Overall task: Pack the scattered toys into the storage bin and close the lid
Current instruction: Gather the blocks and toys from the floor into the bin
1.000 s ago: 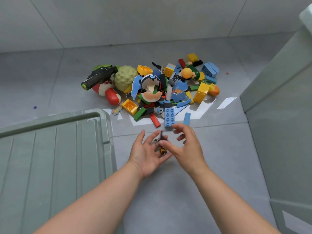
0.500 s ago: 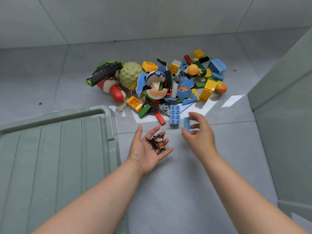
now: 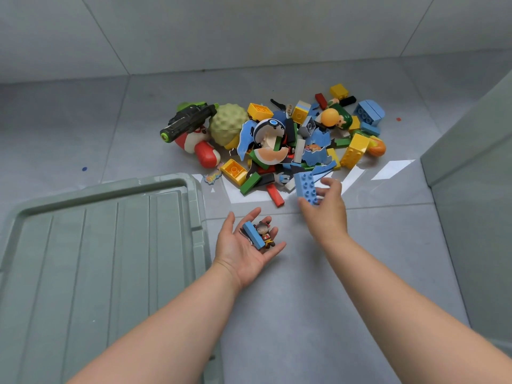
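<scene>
A pile of scattered toys (image 3: 279, 139) lies on the grey floor: bricks, puzzle pieces, a black toy gun (image 3: 188, 121), a bumpy green ball (image 3: 228, 124). My left hand (image 3: 246, 245) is palm up below the pile, cupping a small figurine (image 3: 264, 232) and a narrow blue brick (image 3: 253, 235). My right hand (image 3: 325, 210) grips a long studded blue brick (image 3: 306, 187) at the pile's near edge, tilted and lifted. The green bin lid (image 3: 97, 259) lies flat at the lower left. A green bin wall (image 3: 476, 189) rises at the right.
Grey tiled floor (image 3: 318, 286) stretches between the lid and the bin wall. A tiled wall (image 3: 249, 31) stands behind the pile. A red brick (image 3: 274, 194) and a green brick (image 3: 250, 183) lie at the pile's near edge, just left of my right hand.
My right hand dropped the narrow blue brick into my left palem beside the figurine, then reached forward and took hold of the long studded blue brick. My left hand stayed cupped.
</scene>
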Action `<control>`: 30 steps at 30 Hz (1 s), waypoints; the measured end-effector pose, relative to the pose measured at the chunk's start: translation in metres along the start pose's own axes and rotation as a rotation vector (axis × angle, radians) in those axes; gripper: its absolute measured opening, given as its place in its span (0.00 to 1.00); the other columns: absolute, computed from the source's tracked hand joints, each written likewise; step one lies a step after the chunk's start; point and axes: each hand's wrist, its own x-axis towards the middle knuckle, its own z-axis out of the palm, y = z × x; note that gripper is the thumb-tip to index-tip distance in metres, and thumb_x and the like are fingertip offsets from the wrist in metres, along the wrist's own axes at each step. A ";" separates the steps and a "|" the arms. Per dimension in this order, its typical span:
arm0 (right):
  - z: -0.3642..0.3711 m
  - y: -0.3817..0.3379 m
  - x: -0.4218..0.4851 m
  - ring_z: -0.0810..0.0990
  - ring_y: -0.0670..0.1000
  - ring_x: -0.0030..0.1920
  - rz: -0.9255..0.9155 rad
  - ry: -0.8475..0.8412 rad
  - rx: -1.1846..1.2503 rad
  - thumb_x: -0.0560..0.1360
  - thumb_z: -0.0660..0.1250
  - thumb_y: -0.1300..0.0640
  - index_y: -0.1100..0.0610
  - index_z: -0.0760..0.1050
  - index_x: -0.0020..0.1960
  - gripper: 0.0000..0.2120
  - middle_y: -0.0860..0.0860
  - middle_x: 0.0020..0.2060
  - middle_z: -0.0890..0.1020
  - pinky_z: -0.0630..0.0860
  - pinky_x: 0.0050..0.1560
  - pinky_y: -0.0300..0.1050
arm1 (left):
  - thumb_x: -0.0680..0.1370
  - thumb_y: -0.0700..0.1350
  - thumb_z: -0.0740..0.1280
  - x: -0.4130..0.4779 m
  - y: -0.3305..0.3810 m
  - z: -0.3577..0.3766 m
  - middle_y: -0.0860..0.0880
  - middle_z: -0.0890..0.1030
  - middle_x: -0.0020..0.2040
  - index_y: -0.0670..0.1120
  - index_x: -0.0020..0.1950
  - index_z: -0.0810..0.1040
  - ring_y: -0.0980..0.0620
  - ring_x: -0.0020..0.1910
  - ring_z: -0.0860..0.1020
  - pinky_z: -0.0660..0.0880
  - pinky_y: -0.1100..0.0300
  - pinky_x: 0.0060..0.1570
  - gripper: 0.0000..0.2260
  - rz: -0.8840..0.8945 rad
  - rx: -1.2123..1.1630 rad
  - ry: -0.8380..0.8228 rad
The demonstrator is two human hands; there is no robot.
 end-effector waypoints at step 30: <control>0.030 -0.020 0.030 0.54 0.62 0.72 -0.295 -0.305 -0.758 0.76 0.61 0.44 0.43 0.56 0.72 0.27 0.54 0.74 0.55 0.61 0.68 0.57 | 0.75 0.58 0.63 -0.023 0.027 -0.009 0.39 0.79 0.54 0.47 0.52 0.79 0.40 0.53 0.77 0.75 0.41 0.53 0.16 0.145 -0.070 -0.041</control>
